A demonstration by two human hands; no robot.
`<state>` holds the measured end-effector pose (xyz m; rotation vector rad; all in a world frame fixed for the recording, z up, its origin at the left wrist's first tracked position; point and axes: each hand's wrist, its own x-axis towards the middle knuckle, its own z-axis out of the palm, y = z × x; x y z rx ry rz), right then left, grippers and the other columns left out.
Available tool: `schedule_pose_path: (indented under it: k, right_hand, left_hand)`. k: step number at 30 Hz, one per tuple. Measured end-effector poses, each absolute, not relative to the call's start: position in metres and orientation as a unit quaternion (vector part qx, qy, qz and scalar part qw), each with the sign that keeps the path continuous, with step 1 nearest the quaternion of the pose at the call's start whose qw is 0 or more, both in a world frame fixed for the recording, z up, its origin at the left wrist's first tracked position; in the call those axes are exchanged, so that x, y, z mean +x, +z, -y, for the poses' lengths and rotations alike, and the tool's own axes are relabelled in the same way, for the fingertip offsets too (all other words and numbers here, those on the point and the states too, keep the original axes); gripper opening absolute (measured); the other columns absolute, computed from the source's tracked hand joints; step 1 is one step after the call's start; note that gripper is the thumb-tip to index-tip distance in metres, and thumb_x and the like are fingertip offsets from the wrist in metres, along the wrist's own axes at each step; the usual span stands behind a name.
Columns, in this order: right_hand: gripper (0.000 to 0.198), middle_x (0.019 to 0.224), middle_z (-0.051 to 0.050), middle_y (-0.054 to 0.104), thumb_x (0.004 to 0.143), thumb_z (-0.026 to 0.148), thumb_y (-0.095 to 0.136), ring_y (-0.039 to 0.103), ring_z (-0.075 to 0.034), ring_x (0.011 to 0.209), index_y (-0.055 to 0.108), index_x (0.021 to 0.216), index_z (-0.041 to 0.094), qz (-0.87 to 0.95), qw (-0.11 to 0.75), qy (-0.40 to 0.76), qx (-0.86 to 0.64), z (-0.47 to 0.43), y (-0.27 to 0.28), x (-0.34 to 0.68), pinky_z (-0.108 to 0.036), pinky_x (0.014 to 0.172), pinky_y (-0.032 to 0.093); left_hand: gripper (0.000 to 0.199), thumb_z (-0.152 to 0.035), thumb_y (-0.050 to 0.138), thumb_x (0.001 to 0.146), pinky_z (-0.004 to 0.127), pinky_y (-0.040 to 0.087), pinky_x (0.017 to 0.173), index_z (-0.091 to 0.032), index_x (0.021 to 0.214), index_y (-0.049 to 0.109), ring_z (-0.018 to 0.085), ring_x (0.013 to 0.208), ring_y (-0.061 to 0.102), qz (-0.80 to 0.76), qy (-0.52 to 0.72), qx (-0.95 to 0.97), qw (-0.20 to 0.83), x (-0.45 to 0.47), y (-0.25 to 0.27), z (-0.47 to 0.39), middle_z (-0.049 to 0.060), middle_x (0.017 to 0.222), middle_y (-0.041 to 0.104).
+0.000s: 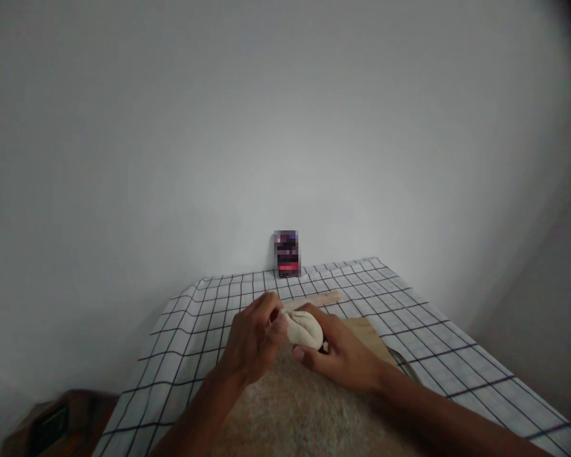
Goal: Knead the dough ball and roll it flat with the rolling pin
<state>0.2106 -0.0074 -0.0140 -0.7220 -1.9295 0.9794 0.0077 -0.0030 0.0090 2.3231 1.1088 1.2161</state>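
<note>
A pale piece of dough [305, 330], rounded with a fold running along its top, is held up between my two hands. My left hand [257, 333] pinches its left end between thumb and fingers. Around the dough's right side curls my right hand [340, 349], its thumb at the near edge and its fingers over the far side. Below them lies a brown, flour-dusted board [295, 412]. Just beyond my hands a rolling pin [326, 298] rests on the cloth, its left part hidden.
A white tablecloth with dark grid lines [457, 355] covers the table. A phone-like screen [288, 254], blurred, leans on the white wall [285, 127]. Right of my hand lies a flat tan piece [368, 336]. A brown box-like thing [57, 422] stands at lower left.
</note>
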Motion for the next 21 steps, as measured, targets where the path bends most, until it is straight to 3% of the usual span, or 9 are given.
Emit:
schedule_pose_path:
  k: [3, 9, 13, 16, 21]
  right_hand:
    - [0.040, 0.087, 0.002, 0.063, 0.088, 0.055, 0.072, 0.053, -0.014, 0.074, 0.059, 0.106, 0.021, 0.768, 0.411, 0.409, -0.272, 0.005, -0.017, 0.212, -0.026, 0.065, 0.042]
    - [0.053, 0.081, -0.001, 0.065, 0.099, 0.071, 0.055, 0.056, -0.016, 0.073, 0.065, 0.098, 0.019, 0.794, 0.372, 0.390, -0.281, 0.007, -0.014, 0.211, -0.028, 0.067, 0.043]
    - [0.058, 0.088, -0.003, 0.070, 0.103, 0.075, 0.049, 0.062, -0.018, 0.081, 0.066, 0.100, 0.020, 0.782, 0.384, 0.405, -0.278, 0.009, -0.012, 0.209, -0.030, 0.076, 0.047]
    - [0.061, 0.082, -0.001, 0.063, 0.100, 0.079, 0.052, 0.057, -0.016, 0.076, 0.061, 0.091, 0.020, 0.743, 0.409, 0.439, -0.296, 0.007, -0.016, 0.206, -0.028, 0.070, 0.045]
    - [0.066, 0.078, 0.001, 0.055, 0.101, 0.085, 0.041, 0.050, -0.015, 0.068, 0.055, 0.090, 0.021, 0.665, 0.430, 0.517, -0.324, 0.007, -0.020, 0.203, -0.027, 0.060, 0.041]
  left_hand:
    - [0.058, -0.071, 0.035, 0.106, 0.032, 0.030, 0.061, -0.024, 0.074, 0.045, 0.017, 0.064, 0.048, -0.356, 0.401, 0.838, 0.103, 0.005, 0.008, 0.003, -0.001, 0.072, 0.052]
    - [0.053, -0.051, 0.042, 0.112, 0.031, 0.031, 0.060, -0.023, 0.067, 0.039, 0.014, 0.062, 0.046, -0.339, 0.425, 0.827, 0.144, 0.021, 0.003, 0.015, -0.002, 0.065, 0.046]
    - [0.057, -0.062, 0.029, 0.112, 0.031, 0.037, 0.061, -0.024, 0.071, 0.044, 0.016, 0.062, 0.048, -0.427, 0.438, 0.758, 0.226, 0.023, 0.002, 0.016, -0.002, 0.064, 0.050]
    - [0.063, -0.071, 0.020, 0.109, 0.031, 0.035, 0.059, -0.025, 0.071, 0.041, 0.016, 0.060, 0.047, -0.427, 0.415, 0.776, 0.209, 0.019, 0.007, 0.014, -0.002, 0.063, 0.048]
    - [0.061, -0.080, 0.047, 0.098, 0.030, 0.029, 0.059, -0.024, 0.075, 0.046, 0.016, 0.061, 0.049, -0.431, 0.328, 0.835, 0.097, 0.015, 0.015, 0.012, -0.002, 0.069, 0.056]
